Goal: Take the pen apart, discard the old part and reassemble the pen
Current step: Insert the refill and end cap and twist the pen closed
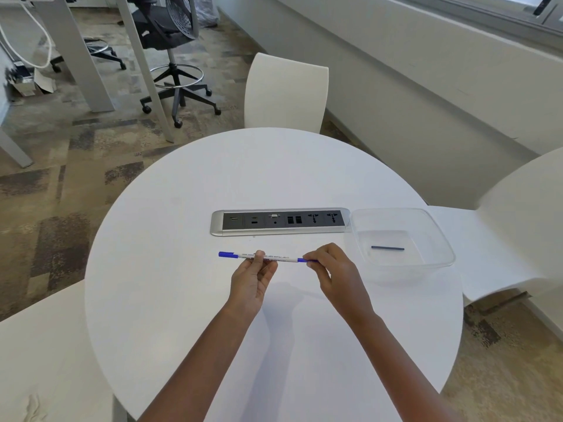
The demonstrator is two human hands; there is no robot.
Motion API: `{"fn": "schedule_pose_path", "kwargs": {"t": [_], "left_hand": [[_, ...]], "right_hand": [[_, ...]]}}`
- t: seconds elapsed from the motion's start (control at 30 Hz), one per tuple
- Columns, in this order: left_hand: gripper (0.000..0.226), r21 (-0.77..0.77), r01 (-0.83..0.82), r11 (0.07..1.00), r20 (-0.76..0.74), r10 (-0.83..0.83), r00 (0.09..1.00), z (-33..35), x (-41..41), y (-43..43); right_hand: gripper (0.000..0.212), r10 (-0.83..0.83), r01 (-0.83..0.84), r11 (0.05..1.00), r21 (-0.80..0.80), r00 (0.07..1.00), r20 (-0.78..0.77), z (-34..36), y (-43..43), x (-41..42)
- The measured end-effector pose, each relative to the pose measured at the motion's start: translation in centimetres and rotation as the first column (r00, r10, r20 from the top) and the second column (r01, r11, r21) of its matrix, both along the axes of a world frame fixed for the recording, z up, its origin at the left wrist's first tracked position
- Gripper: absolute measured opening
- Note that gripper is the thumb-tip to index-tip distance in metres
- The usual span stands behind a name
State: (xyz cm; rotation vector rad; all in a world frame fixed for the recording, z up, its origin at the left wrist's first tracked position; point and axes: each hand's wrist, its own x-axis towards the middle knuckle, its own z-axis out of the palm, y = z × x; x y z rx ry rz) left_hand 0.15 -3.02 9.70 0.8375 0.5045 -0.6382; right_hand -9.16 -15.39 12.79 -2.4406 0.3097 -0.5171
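Both hands pinch the pen (268,257) above the round white table (182,300): left hand (251,280) mid-barrel, right hand (333,269) at its right end. A dark refill (387,248) lies in the clear tub (426,220) right; a socket strip (280,222) sits beyond. White chairs (286,92) surround; carpet (45,193) covers the floor.

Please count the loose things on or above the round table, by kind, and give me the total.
Pen, held by left hand and right hand: 1
Clear plastic container: 1
Dark thin rod inside the container: 1
Total: 3
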Motion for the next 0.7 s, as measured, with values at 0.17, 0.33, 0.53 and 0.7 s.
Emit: {"fn": "schedule_pose_path", "kwargs": {"t": [0.17, 0.33, 0.53, 0.7], "left_hand": [[0.017, 0.000, 0.011, 1.000, 0.010, -0.011, 1.000, 0.21, -0.07, -0.05], [0.016, 0.010, -0.009, 1.000, -0.005, 0.009, 1.000, 0.39, 0.00, -0.05], [0.016, 0.000, -0.008, 1.000, 0.011, 0.008, 1.000, 0.32, 0.01, 0.05], [0.017, -0.011, -0.001, 1.000, 0.027, 0.002, 1.000, 0.39, 0.03, 0.04]], "right_hand": [[0.011, -0.067, 0.075, 0.967, 0.245, 0.997, -0.042, -0.39, 0.16, 0.24], [0.019, -0.102, 0.117, 0.929, 0.351, 0.993, -0.061, -0.62, 0.33, 0.21], [0.011, -0.132, 0.149, 0.925, 0.349, 0.989, -0.070, -0.85, 0.19, 0.07], [0.011, -0.123, 0.150, 0.923, 0.355, 0.988, -0.096, -0.73, 0.22, 0.15]]}}
